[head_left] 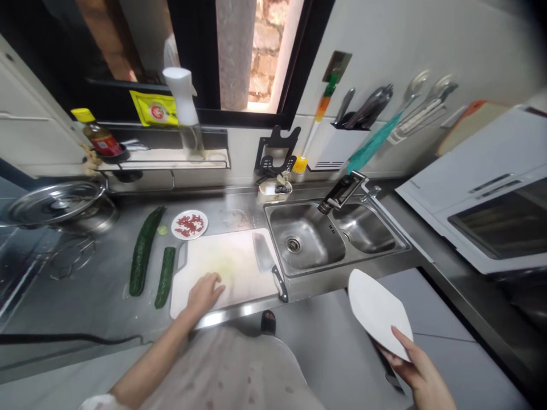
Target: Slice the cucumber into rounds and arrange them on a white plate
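My left hand (204,291) rests on the near left part of a white cutting board (231,267), fingers bent loosely with nothing seen in them. A cleaver (267,263) lies on the board's right edge, handle toward me. My right hand (416,367) holds a white plate (378,312) by its rim, low at the right, away from the counter. Left of the board lie a long whole cucumber (144,249) and a shorter cucumber piece (165,276). A small plate of chopped red chilli (189,224) sits behind the board.
A double steel sink (333,236) with a tap (342,192) lies right of the board. A pot lid (57,202) and stove are at the left. A shelf with a sauce bottle (100,136) and spray bottle (184,108) runs under the window. Utensils hang on the wall.
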{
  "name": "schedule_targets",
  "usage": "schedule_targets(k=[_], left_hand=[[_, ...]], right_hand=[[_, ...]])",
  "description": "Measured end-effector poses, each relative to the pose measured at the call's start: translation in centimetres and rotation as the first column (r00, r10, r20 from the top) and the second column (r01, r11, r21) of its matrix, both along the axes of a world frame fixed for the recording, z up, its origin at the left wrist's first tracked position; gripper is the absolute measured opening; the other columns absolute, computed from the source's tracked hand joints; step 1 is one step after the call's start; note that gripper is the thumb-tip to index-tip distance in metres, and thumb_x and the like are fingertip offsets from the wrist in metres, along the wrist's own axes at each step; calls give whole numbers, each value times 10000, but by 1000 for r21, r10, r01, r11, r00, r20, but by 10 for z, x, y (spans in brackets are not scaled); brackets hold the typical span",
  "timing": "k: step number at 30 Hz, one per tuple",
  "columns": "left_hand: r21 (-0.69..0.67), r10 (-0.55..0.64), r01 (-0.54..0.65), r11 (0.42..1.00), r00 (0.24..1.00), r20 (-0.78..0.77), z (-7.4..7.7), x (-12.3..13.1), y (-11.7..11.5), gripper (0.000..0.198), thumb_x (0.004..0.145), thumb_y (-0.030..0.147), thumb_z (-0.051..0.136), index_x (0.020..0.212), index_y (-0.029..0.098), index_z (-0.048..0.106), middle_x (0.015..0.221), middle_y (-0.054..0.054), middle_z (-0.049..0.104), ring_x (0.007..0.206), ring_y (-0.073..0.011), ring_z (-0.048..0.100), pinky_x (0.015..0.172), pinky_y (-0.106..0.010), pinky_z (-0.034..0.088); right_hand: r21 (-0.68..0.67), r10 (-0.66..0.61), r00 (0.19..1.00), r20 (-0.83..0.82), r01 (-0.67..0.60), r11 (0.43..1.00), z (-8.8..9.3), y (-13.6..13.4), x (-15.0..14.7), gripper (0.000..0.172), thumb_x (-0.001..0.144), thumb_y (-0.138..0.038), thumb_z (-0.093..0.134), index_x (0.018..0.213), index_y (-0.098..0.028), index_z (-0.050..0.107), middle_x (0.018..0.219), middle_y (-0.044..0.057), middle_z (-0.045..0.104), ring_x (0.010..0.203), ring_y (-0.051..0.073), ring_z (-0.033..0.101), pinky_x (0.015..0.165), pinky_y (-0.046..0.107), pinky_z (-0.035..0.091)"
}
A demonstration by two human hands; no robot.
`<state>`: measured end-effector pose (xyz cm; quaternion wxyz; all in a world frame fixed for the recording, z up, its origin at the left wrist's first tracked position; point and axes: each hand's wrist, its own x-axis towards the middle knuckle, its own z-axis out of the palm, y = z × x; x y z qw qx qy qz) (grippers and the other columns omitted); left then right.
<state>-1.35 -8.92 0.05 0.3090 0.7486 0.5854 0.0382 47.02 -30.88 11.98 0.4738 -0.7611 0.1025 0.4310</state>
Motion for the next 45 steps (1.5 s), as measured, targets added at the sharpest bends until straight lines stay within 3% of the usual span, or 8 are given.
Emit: schedule_targets(k=[7, 12, 15, 19, 27, 37, 41, 45], left_hand=[[-10, 66, -65, 998, 997, 43, 5, 2, -1, 242, 857, 404, 528, 1002, 222, 597, 997, -47, 627, 944, -193, 564, 835, -293, 391], [-119, 224, -202, 972, 949, 223, 10, 10, 0, 295, 855, 443, 510, 978, 201, 628, 873, -36, 662, 819, -166, 600, 748, -266, 418], [-250, 337, -248, 936, 836, 434, 15, 31, 5, 367, 834, 518, 508, 910, 176, 619, 786, -30, 654, 720, -146, 596, 663, -248, 424], [-541, 526, -163, 825, 570, 631, 29, 68, 21, 516, 739, 628, 584, 933, 150, 574, 700, -19, 621, 569, -104, 560, 553, -216, 412], [-735, 724, -108, 669, 319, 612, 62, 86, 63, 499, 696, 489, 734, 1016, 128, 604, 727, -35, 650, 580, -95, 604, 535, -196, 450], [-687, 750, -316, 654, 156, 643, 45, 60, 101, 311, 669, 184, 696, 958, 92, 628, 643, -7, 617, 548, -67, 566, 527, -161, 456], [-644, 742, -390, 658, 191, 642, 40, 48, 121, 269, 680, 169, 672, 933, 94, 620, 639, -2, 606, 542, -69, 555, 548, -180, 473], [-560, 717, -461, 688, 316, 621, 37, 40, 140, 201, 711, 140, 628, 905, 91, 613, 641, -7, 603, 547, -78, 553, 564, -201, 475]], right_hand=[[88, 73, 996, -44, -68, 994, -1, 88, -20, 520, 658, -229, 604, 1161, -359, 583, 1205, 101, 648, 830, 312, 701, 638, 429, 559], [117, 154, 983, -104, -142, 983, -4, 137, -41, 435, 701, -177, 597, 1135, -217, 596, 1172, 175, 657, 805, 291, 710, 726, 449, 571], [122, 207, 968, -142, -191, 974, -6, 162, -56, 451, 721, -133, 580, 1169, -180, 573, 1092, 172, 691, 749, 251, 713, 752, 423, 570], [171, 328, 931, -163, -301, 938, -12, 198, -83, 415, 759, -144, 570, 1173, -180, 565, 960, 123, 728, 720, 221, 707, 744, 417, 575], [242, 471, 876, -105, -437, 866, -35, 273, -149, 291, 770, -141, 573, 1060, -155, 578, 846, 74, 715, 742, 178, 681, 663, 308, 584], [328, 713, 698, 65, -690, 645, -45, 332, -193, 406, 775, -190, 562, 1171, -238, 486, 890, 19, 679, 688, 136, 647, 597, 272, 569], [272, 814, 538, 219, -835, 478, -56, 354, -193, 322, 772, -166, 566, 1092, -191, 545, 741, -5, 656, 524, 83, 570, 429, 141, 430], [38, 872, 311, 379, -946, 321, -70, 376, -198, 224, 806, -165, 545, 1024, -135, 588, 535, -41, 575, 405, 68, 484, 389, 134, 340]])
